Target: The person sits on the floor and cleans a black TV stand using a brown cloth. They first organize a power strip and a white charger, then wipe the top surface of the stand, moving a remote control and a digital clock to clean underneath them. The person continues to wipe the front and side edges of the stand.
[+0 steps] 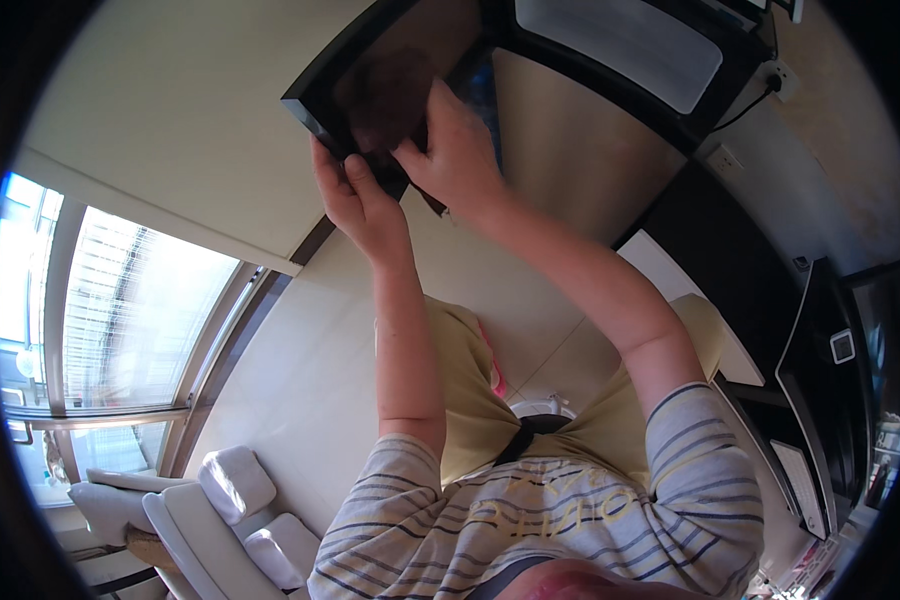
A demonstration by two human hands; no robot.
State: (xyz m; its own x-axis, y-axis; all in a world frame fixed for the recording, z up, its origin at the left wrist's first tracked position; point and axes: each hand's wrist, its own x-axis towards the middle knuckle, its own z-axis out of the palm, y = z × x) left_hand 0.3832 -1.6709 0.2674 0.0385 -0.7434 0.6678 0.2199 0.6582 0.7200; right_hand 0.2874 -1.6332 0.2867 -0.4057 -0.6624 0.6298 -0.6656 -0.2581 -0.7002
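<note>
A glossy black panel (455, 25) with a silvery lower-left corner stands tilted in front of me at the top of the view. My left hand (365, 205) is closed on its lower edge, fingers outside and thumb toward the face. Against the panel's near side, my right hand (460, 160) is bent, its thumb and fingers curled inward. Whatever those fingers hold, if anything, is hidden. A dim, hand-like reflection shows on the dark surface. Just right of the right hand is a narrow blue strip (495, 110).
A black-framed unit with a pale grey panel (620, 45) extends at upper right, near a wall socket (725, 160) and a plugged cable. Black furniture (820, 380) lines the right side. At left are a bright window (140, 310) and a light cushioned chair (210, 530).
</note>
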